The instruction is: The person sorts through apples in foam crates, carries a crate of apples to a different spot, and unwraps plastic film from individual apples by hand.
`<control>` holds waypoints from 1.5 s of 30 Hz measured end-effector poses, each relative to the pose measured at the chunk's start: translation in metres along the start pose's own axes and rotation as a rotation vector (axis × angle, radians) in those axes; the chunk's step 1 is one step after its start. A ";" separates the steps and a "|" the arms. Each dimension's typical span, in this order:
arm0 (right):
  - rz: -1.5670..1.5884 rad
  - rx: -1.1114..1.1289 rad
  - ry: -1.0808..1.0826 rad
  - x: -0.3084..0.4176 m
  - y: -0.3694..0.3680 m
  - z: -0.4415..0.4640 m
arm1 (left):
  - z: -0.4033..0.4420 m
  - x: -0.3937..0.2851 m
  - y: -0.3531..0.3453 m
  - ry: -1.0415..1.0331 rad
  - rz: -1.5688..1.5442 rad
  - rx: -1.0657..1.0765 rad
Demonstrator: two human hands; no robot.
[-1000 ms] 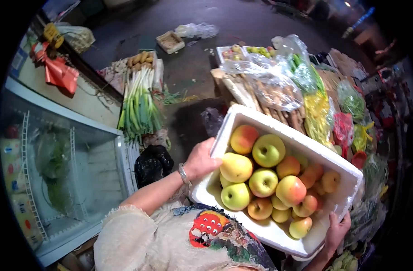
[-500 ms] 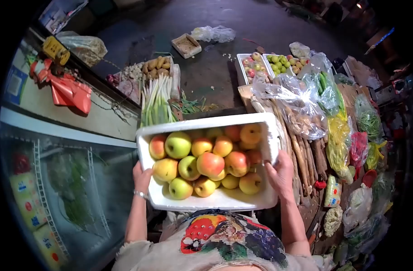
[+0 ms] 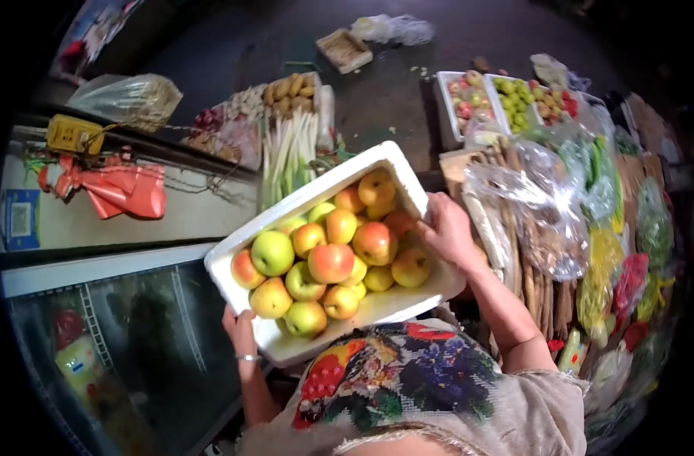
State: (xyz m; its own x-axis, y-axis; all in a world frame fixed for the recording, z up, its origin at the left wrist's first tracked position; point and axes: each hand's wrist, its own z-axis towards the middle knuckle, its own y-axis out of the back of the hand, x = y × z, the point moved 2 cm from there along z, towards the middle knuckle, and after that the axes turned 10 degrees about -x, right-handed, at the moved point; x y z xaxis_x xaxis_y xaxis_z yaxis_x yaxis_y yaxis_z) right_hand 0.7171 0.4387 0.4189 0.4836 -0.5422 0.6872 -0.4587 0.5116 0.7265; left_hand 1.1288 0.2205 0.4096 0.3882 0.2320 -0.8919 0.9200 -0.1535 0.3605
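Note:
A white foam box [image 3: 233, 254] hangs in front of my body, its right end turned up and away from me. Inside lie several red-yellow and green apples [image 3: 330, 264], heaped toward the left and middle. My left hand [image 3: 239, 328] grips the box at its lower left corner, with the thumb on the rim and the other fingers mostly hidden. At the opposite end my right hand [image 3: 447, 232] clasps the right wall, thumb over the rim and fingers outside.
To the left stands a glass-topped case [image 3: 134, 342], with a red plastic bag [image 3: 126, 190] on the ledge behind it. Ahead are scallions [image 3: 288, 148] and potatoes [image 3: 292, 93]. Fruit boxes [image 3: 476, 106] and bagged vegetables [image 3: 567, 220] line the right side.
The box has swung from nearly level to slanted, its right end rising and its left end dropping. Both hands have kept hold of it. The camera view has shifted leftward.

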 end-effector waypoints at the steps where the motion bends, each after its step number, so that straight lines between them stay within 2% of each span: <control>1: 0.017 0.025 -0.017 0.007 -0.001 0.018 | 0.014 0.004 -0.004 -0.017 0.022 -0.028; 3: 0.012 0.006 -0.009 0.007 -0.008 0.051 | 0.048 0.004 -0.023 -0.002 0.057 -0.013; 8: -0.014 -0.052 -0.074 0.004 -0.004 0.123 | 0.135 -0.047 -0.088 -0.045 0.073 0.063; 12: 0.017 -0.135 -0.177 -0.002 0.007 0.153 | 0.190 -0.087 -0.134 -0.075 0.167 0.179; 15: -0.009 -0.135 -0.330 -0.016 0.019 0.178 | 0.226 -0.120 -0.189 -0.137 0.118 0.233; 17: 0.017 -0.185 -0.357 -0.037 0.023 0.197 | 0.250 -0.145 -0.229 -0.115 0.152 0.304; 19: 0.058 -0.250 -0.368 -0.060 0.023 0.212 | 0.266 -0.170 -0.268 -0.084 0.249 0.370; 22: 0.107 -0.317 -0.466 -0.079 0.032 0.243 | 0.302 -0.196 -0.328 -0.223 0.279 0.372; 24: 0.092 -0.387 -0.475 -0.087 0.045 0.260 | 0.314 -0.219 -0.367 -0.242 0.260 0.413; 31: 0.067 -0.409 -0.639 -0.113 0.070 0.327 | 0.364 -0.263 -0.470 -0.301 0.277 0.519; 35: 0.006 -0.509 -0.598 -0.145 0.054 0.377 | 0.413 -0.270 -0.542 -0.278 0.282 0.588; 38: 0.000 -0.531 -0.677 -0.166 0.044 0.431 | 0.456 -0.273 -0.609 -0.285 0.221 0.687; 40: 0.020 -0.566 -0.677 -0.187 0.022 0.459 | 0.489 -0.257 -0.641 -0.281 0.193 0.749; 42: 0.012 -0.613 -0.653 -0.202 -0.010 0.498 | 0.538 -0.255 -0.681 -0.362 0.239 0.769; 43: 0.015 -0.612 -0.668 -0.207 -0.023 0.523 | 0.562 -0.252 -0.705 -0.347 0.250 0.710; 45: -0.003 -0.606 -0.670 -0.219 -0.048 0.562 | 0.601 -0.257 -0.732 -0.309 0.266 0.774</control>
State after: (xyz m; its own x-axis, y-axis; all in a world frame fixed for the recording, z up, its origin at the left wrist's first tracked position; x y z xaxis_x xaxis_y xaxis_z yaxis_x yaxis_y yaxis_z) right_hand 0.2136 0.1584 0.2329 -0.1386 -0.7216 0.6783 0.1046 0.6704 0.7346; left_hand 0.3242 -0.3038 0.2107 0.4502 -0.1576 -0.8789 0.4626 -0.8007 0.3806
